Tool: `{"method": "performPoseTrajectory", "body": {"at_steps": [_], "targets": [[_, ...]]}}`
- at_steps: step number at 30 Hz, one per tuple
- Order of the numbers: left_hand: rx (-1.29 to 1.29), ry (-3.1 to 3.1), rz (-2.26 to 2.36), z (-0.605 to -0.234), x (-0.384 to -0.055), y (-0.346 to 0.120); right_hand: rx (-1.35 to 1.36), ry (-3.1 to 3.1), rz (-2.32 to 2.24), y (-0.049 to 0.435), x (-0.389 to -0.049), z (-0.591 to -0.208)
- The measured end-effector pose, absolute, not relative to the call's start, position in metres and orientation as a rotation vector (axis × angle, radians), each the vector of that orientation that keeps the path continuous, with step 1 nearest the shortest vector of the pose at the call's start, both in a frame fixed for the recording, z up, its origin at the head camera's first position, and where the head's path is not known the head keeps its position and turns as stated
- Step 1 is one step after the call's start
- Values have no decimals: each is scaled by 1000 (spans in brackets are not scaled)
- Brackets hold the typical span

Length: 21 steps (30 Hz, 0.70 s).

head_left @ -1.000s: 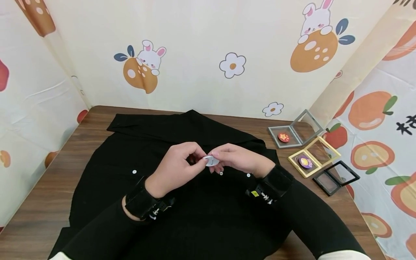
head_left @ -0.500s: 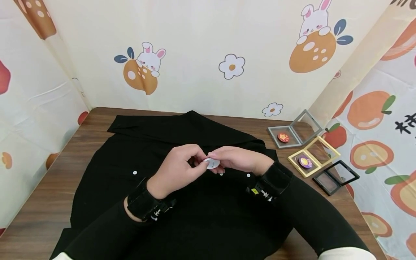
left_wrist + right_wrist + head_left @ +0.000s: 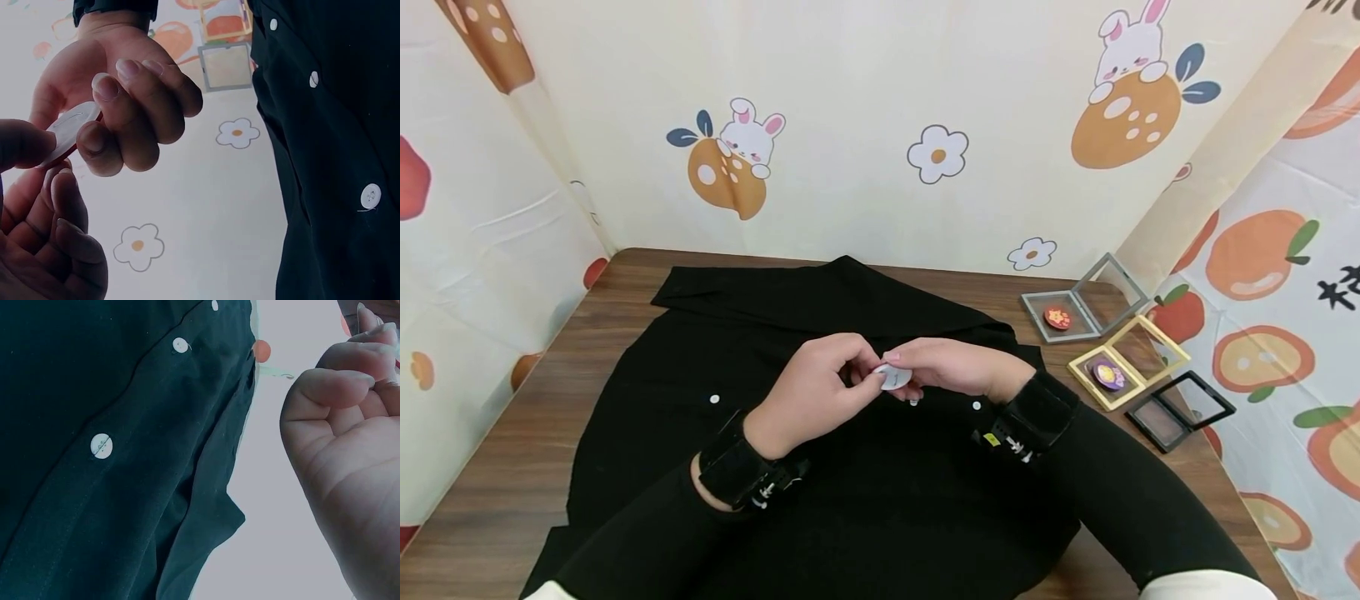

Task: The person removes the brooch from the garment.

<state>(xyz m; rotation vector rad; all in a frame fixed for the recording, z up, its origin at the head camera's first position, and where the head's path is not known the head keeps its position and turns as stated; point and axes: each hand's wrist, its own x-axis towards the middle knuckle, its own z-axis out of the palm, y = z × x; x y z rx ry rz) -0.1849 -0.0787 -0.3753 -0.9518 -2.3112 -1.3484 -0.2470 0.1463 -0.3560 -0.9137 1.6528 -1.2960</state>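
Both hands meet over a black shirt [image 3: 865, 500] spread on the table. Between them is a round pin badge [image 3: 895, 377], its white back with a thin pin line turned up. A red rim shows along the badge [image 3: 69, 128] in the left wrist view. My left hand [image 3: 820, 392] pinches the badge's near left edge between thumb and fingers. My right hand [image 3: 958, 367] holds its far right edge, thumb on top and the other fingers curled below. In the right wrist view the right hand [image 3: 350, 431] shows curled fingers; the badge is mostly out of that frame.
White buttons [image 3: 715, 399] run across the shirt. At the right stand three open cases: a grey case [image 3: 1033, 302] with a red badge [image 3: 1057, 318], a yellow case [image 3: 1078, 367] with a purple badge [image 3: 1108, 375], and a black case [image 3: 1157, 421]. Printed curtains surround the wooden table [image 3: 535, 433].
The badge has tipped slightly, so more of its white back faces up, and my right hand has lowered a little. Both hands keep their hold.
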Motion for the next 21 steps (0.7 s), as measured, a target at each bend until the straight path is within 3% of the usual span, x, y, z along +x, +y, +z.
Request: {"method": "performPoseTrajectory", "body": {"at_steps": [21], "targets": [[-797,-2567,-1200,-391,-193,-79,-696,1717,-1541,159,-243,-383]]}}
